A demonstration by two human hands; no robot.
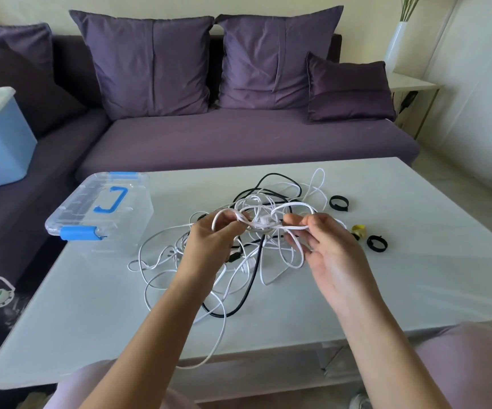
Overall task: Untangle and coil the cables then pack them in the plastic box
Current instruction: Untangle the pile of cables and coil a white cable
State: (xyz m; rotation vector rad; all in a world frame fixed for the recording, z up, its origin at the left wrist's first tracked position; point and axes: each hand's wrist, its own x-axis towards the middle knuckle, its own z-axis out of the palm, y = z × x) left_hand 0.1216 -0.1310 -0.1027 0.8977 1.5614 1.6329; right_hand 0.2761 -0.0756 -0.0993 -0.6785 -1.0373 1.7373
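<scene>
Cables: one white-and-black tangle mid-table, too knotted to count | left hand and right hand each pinched its white strands | one plastic box, lid on, left | two black ties, one yellow tie, right

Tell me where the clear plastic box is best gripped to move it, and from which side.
Probably the blue handle on the lid of the plastic box, taken from above: it sits centred on top, so the box should hang level, and its U shape leaves a gap to hook through. The left hand is nearer, but holds white cable.
</scene>
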